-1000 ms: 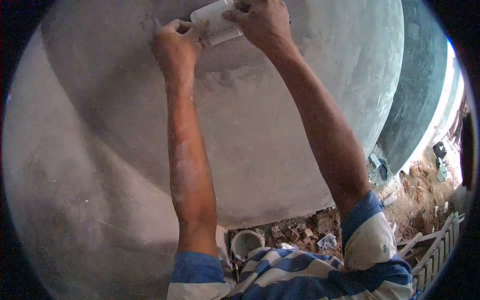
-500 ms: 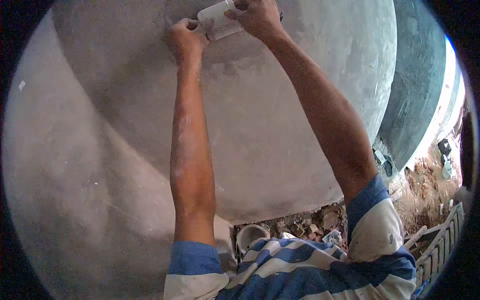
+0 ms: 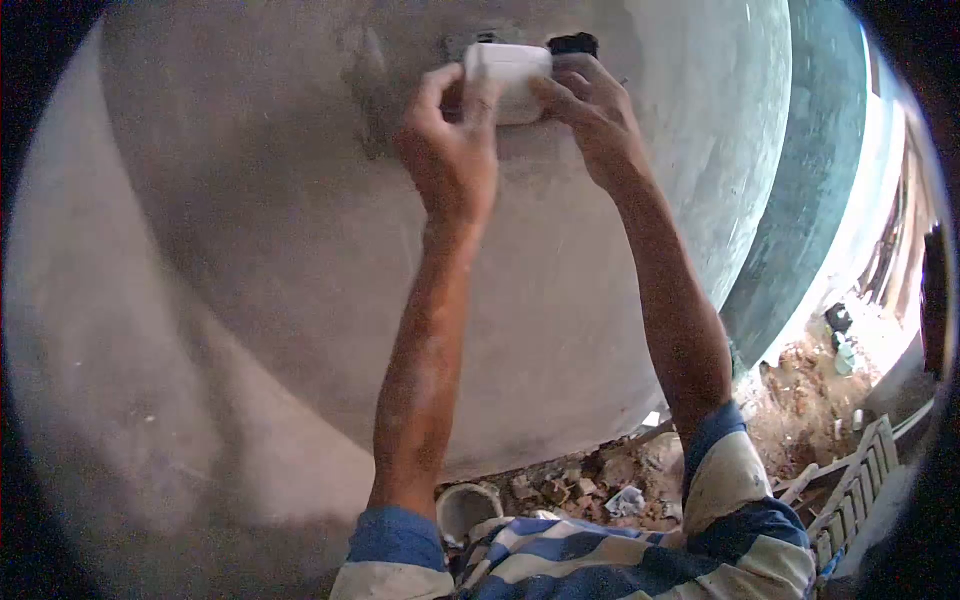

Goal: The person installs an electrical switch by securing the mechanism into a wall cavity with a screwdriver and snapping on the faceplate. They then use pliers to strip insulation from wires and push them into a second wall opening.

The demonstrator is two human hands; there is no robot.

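A white rectangular plastic cover [image 3: 510, 68] with rounded corners is held in front of the wall, between both hands. My left hand [image 3: 452, 150] is closed on its left side, thumb and fingers at the edge. The right side is pinched by my right hand [image 3: 597, 118]. Just behind the cover's upper right is a dark opening [image 3: 573, 44] in the grey plastered wall [image 3: 560, 290]. Part of a rough, chipped recess [image 3: 458, 45] shows above and left of the cover. The cover hides the wall surface behind it.
At the wall's foot lie broken brick rubble [image 3: 570, 490] and a round bucket-like container [image 3: 467, 510]. A slatted crate-like piece [image 3: 855, 480] stands at the lower right. Another plastered wall [image 3: 130, 430] closes in on the left. Beyond the right edge is a bright opening.
Both hands have drawn the white cover away from its spot on the wall, uncovering the dark opening and the chipped recess. The camera view has shifted too.
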